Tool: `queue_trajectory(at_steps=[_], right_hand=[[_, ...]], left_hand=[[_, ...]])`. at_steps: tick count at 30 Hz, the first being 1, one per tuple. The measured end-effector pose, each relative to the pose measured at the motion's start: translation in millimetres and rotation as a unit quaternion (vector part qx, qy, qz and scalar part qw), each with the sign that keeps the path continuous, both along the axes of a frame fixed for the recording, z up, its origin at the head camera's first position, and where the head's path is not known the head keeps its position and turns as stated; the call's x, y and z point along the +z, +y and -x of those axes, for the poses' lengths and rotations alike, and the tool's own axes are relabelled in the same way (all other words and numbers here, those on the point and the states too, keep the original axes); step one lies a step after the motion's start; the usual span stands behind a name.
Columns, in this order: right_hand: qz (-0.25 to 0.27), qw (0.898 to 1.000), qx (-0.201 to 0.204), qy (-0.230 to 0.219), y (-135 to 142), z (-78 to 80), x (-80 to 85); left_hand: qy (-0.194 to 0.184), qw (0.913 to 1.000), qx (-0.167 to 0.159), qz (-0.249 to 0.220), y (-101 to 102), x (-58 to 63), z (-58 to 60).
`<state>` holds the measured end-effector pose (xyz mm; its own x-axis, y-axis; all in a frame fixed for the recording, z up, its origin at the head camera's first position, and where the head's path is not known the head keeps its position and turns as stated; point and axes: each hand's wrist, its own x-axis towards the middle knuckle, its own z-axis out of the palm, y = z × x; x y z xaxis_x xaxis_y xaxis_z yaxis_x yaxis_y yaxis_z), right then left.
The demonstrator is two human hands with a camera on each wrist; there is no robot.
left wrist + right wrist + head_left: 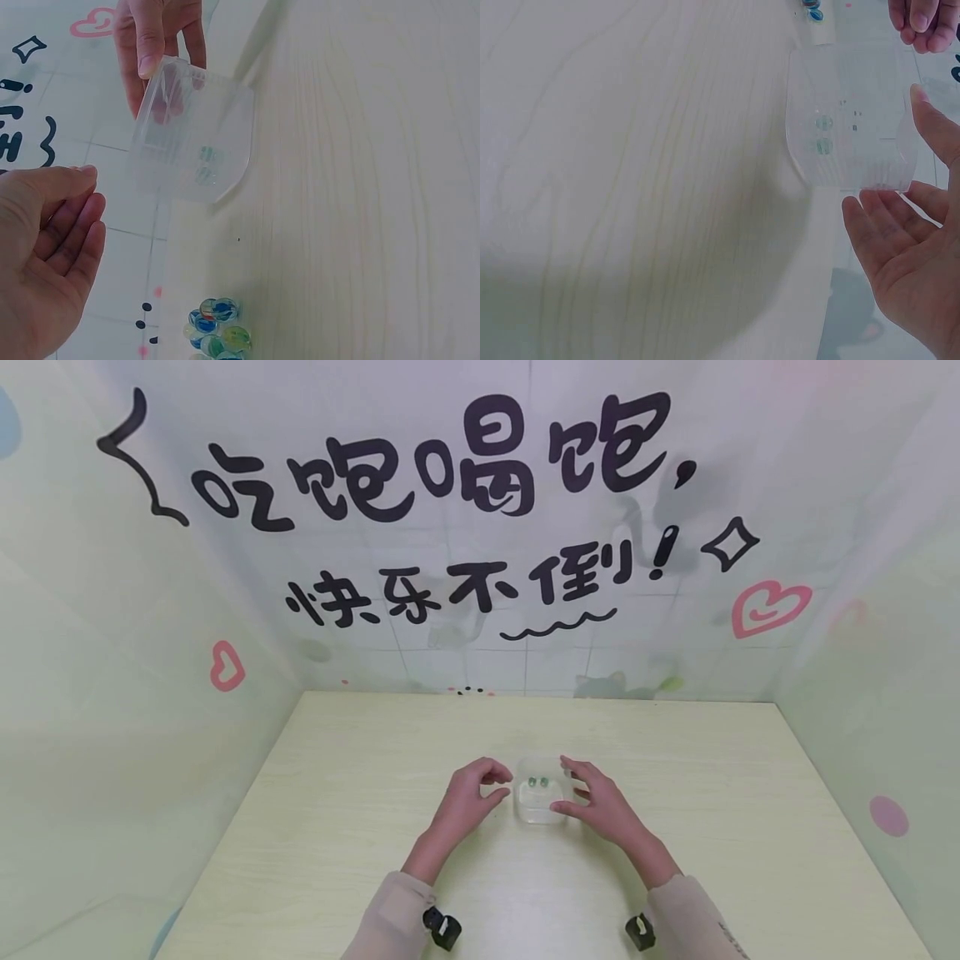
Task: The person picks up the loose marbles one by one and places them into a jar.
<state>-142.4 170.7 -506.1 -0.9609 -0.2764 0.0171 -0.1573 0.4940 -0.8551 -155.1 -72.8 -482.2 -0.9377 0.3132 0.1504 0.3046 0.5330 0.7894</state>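
Tabletop pale woodgrain, Chinese-lettered backdrop behind; my left hand loose beside clear plastic box, my right hand, fingers relaxed, touching it.

Head view, high and back, looking forward and down at the counter; wrist views close in, left facing rightward, right facing leftward, both catching the clear box!

A person's right hand grips a clear box holding two green marbles, and the left hand curves just beside it. Behind the pale table, black writing runs across the wall.
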Motion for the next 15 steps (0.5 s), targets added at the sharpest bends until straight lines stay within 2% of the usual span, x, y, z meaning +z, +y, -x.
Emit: queue_trajectory(at_steps=[15], right_hand=[[0.0, 1.0, -0.001, -0.009, 0.2, 1.0, -1.8]], left_hand=[[0.008, 0.9999, 0.01, -0.001, -6.8, -0.8, -0.5]])
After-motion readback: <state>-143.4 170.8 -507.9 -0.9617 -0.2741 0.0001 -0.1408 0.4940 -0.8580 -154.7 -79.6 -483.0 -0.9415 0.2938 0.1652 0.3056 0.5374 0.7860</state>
